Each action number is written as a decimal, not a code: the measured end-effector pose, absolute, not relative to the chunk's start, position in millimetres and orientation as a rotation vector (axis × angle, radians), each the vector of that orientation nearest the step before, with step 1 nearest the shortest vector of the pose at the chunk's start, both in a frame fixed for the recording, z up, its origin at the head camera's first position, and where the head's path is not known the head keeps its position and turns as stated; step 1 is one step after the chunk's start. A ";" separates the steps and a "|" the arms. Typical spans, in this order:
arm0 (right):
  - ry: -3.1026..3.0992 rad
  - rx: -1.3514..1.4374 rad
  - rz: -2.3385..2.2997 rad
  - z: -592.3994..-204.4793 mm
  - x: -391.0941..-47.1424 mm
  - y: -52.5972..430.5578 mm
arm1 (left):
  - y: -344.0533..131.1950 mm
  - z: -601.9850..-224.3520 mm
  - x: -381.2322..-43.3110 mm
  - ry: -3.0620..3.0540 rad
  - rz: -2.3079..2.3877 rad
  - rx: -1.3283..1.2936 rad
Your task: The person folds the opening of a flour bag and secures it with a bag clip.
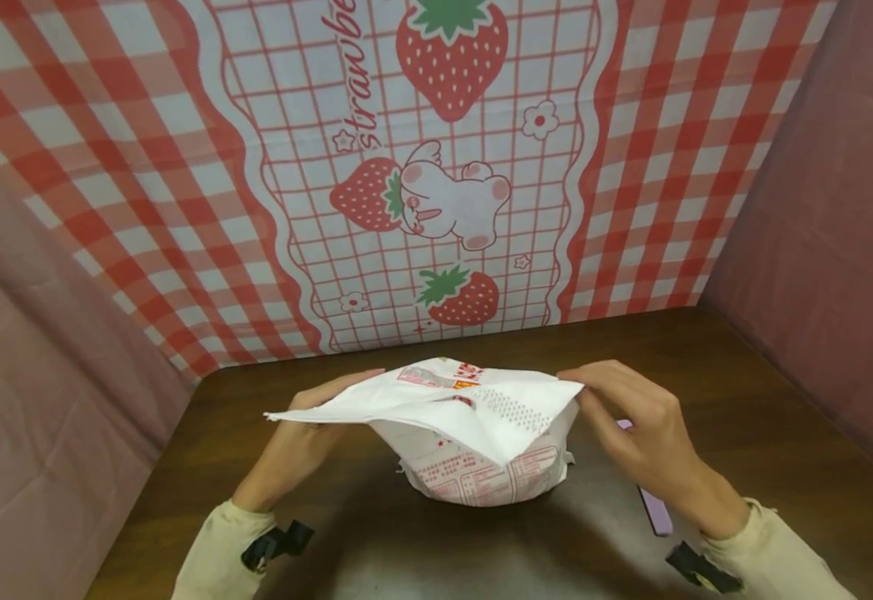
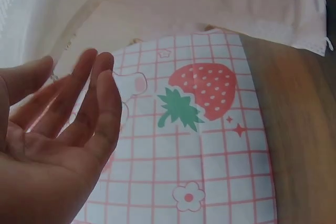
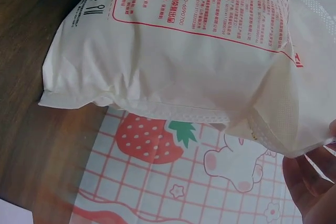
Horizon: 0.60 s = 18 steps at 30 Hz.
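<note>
A white bag with red printing stands upright on the table, its wide top folding over toward the camera. In the right wrist view, lines of red print cover the side of the bag. My right hand pinches the bag's upper right corner between thumb and fingers, also seen at the edge of the right wrist view. On the other side, my left hand is partly hidden behind the bag's left flap. The left wrist view shows this hand with fingers loosely bent, thumb apart and nothing between them.
A flat purple object lies on the brown wooden table, partly under my right hand. Behind stands a red-checked cloth with strawberries and a rabbit. Pink curtains hang on both sides.
</note>
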State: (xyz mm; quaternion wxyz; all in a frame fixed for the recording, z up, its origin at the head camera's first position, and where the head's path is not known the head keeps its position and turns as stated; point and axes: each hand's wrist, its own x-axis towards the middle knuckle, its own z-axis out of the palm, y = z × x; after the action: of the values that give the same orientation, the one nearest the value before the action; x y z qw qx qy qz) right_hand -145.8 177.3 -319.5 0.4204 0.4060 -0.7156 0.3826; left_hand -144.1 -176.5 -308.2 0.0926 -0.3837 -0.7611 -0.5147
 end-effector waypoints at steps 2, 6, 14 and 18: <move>-1.800 1.000 0.964 -320.4 -146.3 178.7 | -174.6 -306.4 -142.9 -2.283 -1.525 -1.083; -1.814 0.970 0.980 -322.9 -147.4 180.8 | -171.4 -303.7 -139.9 -2.326 -1.546 -0.937; -1.824 0.918 1.000 -326.0 -149.7 183.6 | -171.4 -297.9 -136.2 -2.293 -1.484 -0.834; -1.853 0.847 0.992 -328.6 -151.8 186.4 | -173.5 -294.5 -137.3 -2.215 -1.500 -0.859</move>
State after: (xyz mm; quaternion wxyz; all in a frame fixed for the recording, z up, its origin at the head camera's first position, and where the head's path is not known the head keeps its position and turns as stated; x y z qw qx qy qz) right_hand -151.8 186.4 -328.6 0.4239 0.3384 -0.7407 0.3963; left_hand -137.3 -173.5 -294.5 0.1653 -0.3014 -0.7777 -0.5264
